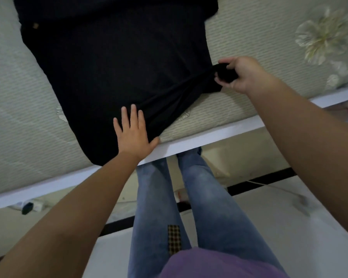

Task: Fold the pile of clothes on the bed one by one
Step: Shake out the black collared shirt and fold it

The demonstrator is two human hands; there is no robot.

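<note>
Writing could not be read on the small tan label (35, 26) of the black garment (117, 63), which lay spread on the bed (249, 37). Left hand (133, 133) pressed it flat, fingers straight; right hand (244, 74) pinched its corner. Nearby were a flower print (321, 35) and white bed edge (209, 135).

The black garment (117, 63) was soft, matt cloth, creasing where it bunched near the bed's front edge. The mattress cover (249, 43) was a pale woven fabric with fine ribbed rows and faintly shiny embroidered flowers. The bed frame edge (189, 144) looked smooth and white. The jeans (155, 197) were faded blue denim with a checked patch.
</note>
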